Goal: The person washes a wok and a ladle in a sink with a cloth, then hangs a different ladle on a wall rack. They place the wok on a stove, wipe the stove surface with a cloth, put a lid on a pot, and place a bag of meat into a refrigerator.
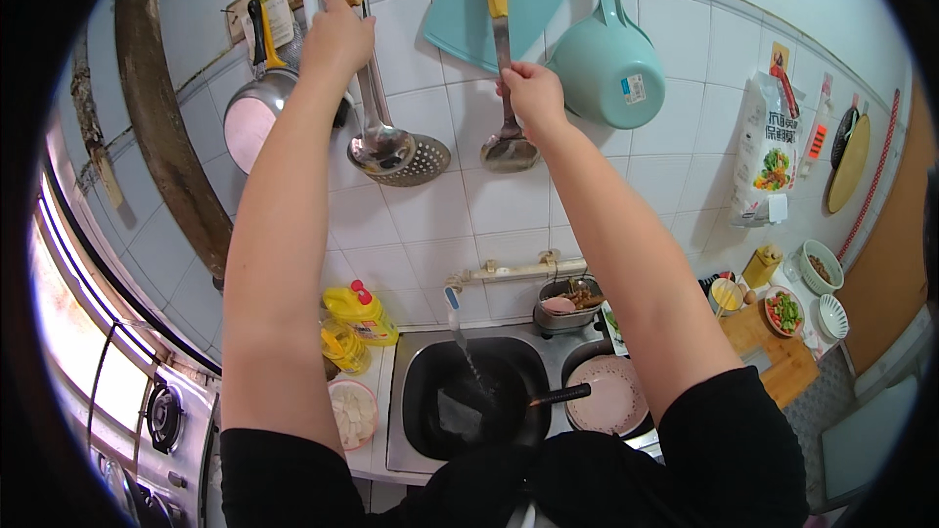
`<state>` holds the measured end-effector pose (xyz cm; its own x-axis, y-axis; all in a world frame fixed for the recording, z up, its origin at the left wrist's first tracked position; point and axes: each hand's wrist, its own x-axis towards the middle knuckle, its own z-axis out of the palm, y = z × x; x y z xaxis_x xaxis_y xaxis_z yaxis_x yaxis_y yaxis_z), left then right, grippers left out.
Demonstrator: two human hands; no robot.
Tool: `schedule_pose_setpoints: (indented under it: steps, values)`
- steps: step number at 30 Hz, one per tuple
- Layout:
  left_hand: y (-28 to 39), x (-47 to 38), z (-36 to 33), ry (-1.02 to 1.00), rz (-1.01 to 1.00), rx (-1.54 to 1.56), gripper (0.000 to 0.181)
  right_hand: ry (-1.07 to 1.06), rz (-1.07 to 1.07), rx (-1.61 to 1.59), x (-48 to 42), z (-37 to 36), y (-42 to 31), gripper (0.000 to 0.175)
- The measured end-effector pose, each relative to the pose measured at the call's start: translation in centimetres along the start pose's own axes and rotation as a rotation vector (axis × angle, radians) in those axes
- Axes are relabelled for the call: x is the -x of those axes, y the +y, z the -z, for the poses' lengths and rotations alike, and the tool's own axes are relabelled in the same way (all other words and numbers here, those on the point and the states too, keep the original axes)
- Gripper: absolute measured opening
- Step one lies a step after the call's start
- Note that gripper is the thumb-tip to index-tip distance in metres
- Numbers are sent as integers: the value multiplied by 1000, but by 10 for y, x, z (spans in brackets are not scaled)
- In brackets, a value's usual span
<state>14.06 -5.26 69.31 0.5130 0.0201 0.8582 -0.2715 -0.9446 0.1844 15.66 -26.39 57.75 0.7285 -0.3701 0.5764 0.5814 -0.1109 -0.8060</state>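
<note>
Both my arms reach up to a wall rail of hanging utensils. My right hand (534, 92) grips the metal shaft of a yellow-handled spatula or ladle (502, 44). My left hand (337, 40) is raised beside the metal ladle (381, 150) and the slotted skimmer (429, 160); its fingers are near a white handle and the shafts, and whether it grips one cannot be told. A teal plastic dipper (615, 81) and a teal cutting mat (477, 7) hang near my right hand. Below, water runs from the tap (452, 308) into a black wok (506, 389) in the sink.
A small saucepan (249, 117) hangs at left, above the gas stove (163, 418). Yellow bottles (363, 315) and a bowl of white slices (353, 414) stand left of the sink. A pink basin (607, 396) sits right of the wok; a wooden cutting board (788, 370) lies further right.
</note>
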Motion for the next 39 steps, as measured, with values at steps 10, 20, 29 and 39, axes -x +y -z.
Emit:
schedule_pose_setpoints:
  steps: [10,20,29,39]
  values:
    - [24,105,14,8,-406,445,36,-112,34,-501,24,1,-22,25]
    - [19,314,-28,-804,-108,779,16,-521,-257,-61,293,66,104,12]
    - [-44,564,-127,-995,-268,527,13,-773,-1742,-556,343,145,163,56]
    - [-136,640,-190,-1337,435,63,63,-569,-1713,21,414,116,222,48]
